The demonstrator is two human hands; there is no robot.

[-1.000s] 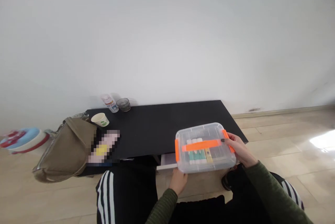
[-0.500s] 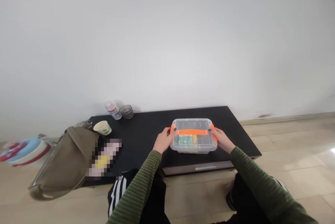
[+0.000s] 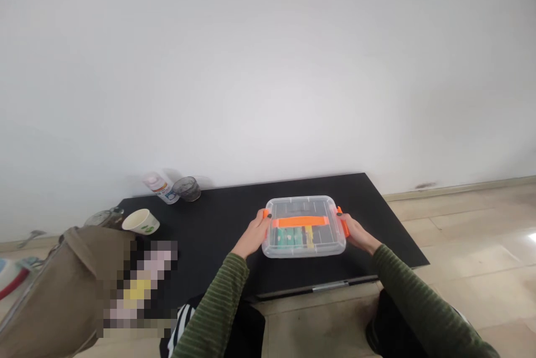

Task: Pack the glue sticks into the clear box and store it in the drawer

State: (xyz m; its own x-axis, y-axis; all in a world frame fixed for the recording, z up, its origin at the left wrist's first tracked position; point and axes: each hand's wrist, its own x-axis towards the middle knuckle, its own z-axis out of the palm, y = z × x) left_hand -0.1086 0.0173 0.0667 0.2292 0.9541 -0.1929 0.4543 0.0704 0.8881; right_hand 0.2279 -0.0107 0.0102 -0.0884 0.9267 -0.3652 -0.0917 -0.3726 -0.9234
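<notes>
A clear plastic storage box [image 3: 298, 205] with an orange carry handle [image 3: 300, 221] across its lid is between my hands, over the black table. Green and yellow packs [image 3: 293, 237] show through the lid. My left hand [image 3: 253, 233] is closed on the box's left side, at the orange latch there. My right hand [image 3: 357, 233] grips the opposite side, and the right orange latch [image 3: 343, 222] stands out from the lid edge. The fingers below the rim are hidden on both sides.
On the black table [image 3: 226, 218] stand a paper cup [image 3: 141, 222], a spray can [image 3: 161, 188] and a dark glass bowl [image 3: 186, 188]. A brown bag [image 3: 62, 291] sits at the left, beside a blurred-out item [image 3: 140, 285]. A white wall rises behind.
The view has shifted, so the left-hand objects appear farther left and lower. The box sits slightly lower in view, with its lid facing me more. Both hands keep hold of its sides.
</notes>
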